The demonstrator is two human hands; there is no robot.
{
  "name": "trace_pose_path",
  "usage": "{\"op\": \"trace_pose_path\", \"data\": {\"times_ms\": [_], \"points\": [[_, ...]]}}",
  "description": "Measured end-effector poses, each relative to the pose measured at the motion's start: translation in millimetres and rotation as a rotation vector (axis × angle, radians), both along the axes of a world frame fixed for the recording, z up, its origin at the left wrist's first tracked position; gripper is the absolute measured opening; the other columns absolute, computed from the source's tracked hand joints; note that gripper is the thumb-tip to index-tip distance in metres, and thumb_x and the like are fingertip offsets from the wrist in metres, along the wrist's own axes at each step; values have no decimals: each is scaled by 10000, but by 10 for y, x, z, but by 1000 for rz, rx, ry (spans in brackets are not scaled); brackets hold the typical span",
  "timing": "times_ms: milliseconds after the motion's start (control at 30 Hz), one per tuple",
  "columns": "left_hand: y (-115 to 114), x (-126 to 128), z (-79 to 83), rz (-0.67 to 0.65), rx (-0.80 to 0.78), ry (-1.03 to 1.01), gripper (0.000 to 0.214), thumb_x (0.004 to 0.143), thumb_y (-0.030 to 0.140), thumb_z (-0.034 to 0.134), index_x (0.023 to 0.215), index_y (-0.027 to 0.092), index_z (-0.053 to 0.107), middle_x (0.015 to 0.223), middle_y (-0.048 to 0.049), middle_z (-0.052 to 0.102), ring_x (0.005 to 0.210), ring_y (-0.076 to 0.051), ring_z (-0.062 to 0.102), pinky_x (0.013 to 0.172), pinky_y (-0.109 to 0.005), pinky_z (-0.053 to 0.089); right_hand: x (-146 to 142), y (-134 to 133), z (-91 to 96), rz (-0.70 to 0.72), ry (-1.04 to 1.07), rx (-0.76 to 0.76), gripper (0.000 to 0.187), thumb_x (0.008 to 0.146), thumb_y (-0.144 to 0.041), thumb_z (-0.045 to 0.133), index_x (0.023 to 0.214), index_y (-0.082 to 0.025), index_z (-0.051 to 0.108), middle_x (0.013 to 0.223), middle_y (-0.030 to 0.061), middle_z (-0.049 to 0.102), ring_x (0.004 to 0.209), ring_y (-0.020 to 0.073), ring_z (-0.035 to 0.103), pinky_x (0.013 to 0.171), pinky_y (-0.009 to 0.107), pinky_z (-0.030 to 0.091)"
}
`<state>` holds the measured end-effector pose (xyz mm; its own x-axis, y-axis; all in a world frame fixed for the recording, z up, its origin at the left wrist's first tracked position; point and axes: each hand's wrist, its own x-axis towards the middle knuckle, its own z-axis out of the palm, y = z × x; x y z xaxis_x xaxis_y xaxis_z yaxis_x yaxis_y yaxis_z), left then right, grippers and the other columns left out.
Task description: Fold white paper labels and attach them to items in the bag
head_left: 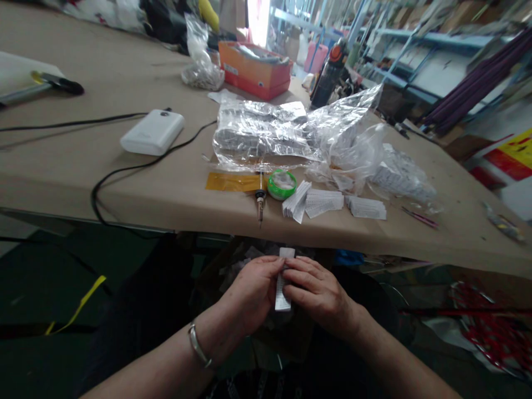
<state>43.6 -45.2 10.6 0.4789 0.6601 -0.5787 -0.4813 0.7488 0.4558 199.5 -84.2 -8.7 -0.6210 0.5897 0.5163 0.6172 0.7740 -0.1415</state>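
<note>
The narrow white bundle of printed paper slips (284, 281) stands on end between both hands, below the near table edge and over the person's lap. The left hand (253, 289) pinches its left side between thumb and fingers. The right hand (319, 291) lays its fingers, pressed close together, across the right side and top. A silver metal bracelet (198, 346) circles the left wrist.

This looks like the squaring-up of one bundle. Further handling calls for a firm, even pinch on both long edges, or the slips may fan out.

At twelve o'clock from the bundle lies the brown paper-covered table (174, 194). Just past its edge a soldering iron (260, 202) sits beside a green tape roll (281, 184). At one o'clock lie loose stacks of white printed slips (322, 202), near each other. Beyond them is a crumpled clear plastic bag of silvery packs (266, 136). At eleven o'clock a white rectangular power box (153, 132) rests with a black cable (124, 170) looping from it.
</note>
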Motion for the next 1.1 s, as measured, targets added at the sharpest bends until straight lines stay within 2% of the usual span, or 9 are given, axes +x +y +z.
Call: {"op": "trace_pose_path", "data": {"times_ms": [367,500,633,700,767,833,900,967,1100], "points": [[-45,-6,-34,-59,23,-77,68,768,84,601,745,65,663,662,-80,662,554,-108,602,513,-186,455,23,-28,-23,29,21,-64,158,884,-99,498,953,-138,635,1071,95,684,1207,213,511,1026,402,421],[-54,-4,-45,-13,-38,-54,58,767,70,601,743,79,654,658,-58,651,532,-91,589,505,-178,451,1,-31,5,36,48,-94,198,880,-108,507,1050,-137,604,1067,95,683,1189,203,526,1021,402,429],[-61,-40,-54,-48,-42,-16,90,813,121,563,811,86,646,665,-56,645,531,-111,598,483,-204,458,-18,-58,35,41,240,-118,228,849,-241,597,1066,-170,591,1027,101,677,1146,243,547,962,433,472],[-72,-71,-55,-115,0,-9,129,833,184,557,875,93,638,685,-62,649,538,-127,604,506,-239,481,-11,-66,29,-61,445,-195,217,834,-289,615,1030,-197,600,1009,97,660,1126,261,547,940,451,474],[-91,-98,-49,-195,32,-1,172,850,246,542,909,104,620,697,-64,651,545,-141,612,543,-278,502,4,-51,1,-229,675,-382,203,830,-283,614,1020,-215,597,1011,83,637,1069,245,569,912,426,480],[-115,-114,-37,-259,46,11,183,855,285,538,889,116,601,695,-58,646,554,-145,616,563,-290,504,19,-11,-42,-309,876,-718,265,807,-274,637,1061,-223,580,1021,64,622,975,204,601,856,365,499],[-139,-119,-26,-293,62,24,194,851,312,544,854,123,588,685,-51,636,564,-143,615,559,-277,496,27,43,-90,-228,1017,-1117,370,770,-279,672,1119,-222,563,1016,45,625,878,161,619,792,300,508],[-157,-122,-20,-320,83,32,225,846,345,550,844,123,586,678,-47,629,560,-135,608,546,-262,488,20,97,-128,-76,1103,-1411,428,728,-276,708,1129,-206,575,993,35,640,823,136,623,769,264,500],[-173,-136,-12,-364,106,44,269,821,380,579,893,122,601,669,-36,618,529,-114,577,513,-235,465,-28,173,-166,106,1209,-1601,424,637,-251,776,1029,-170,637,1030,56,650,881,150,623,822,267,478]]}}
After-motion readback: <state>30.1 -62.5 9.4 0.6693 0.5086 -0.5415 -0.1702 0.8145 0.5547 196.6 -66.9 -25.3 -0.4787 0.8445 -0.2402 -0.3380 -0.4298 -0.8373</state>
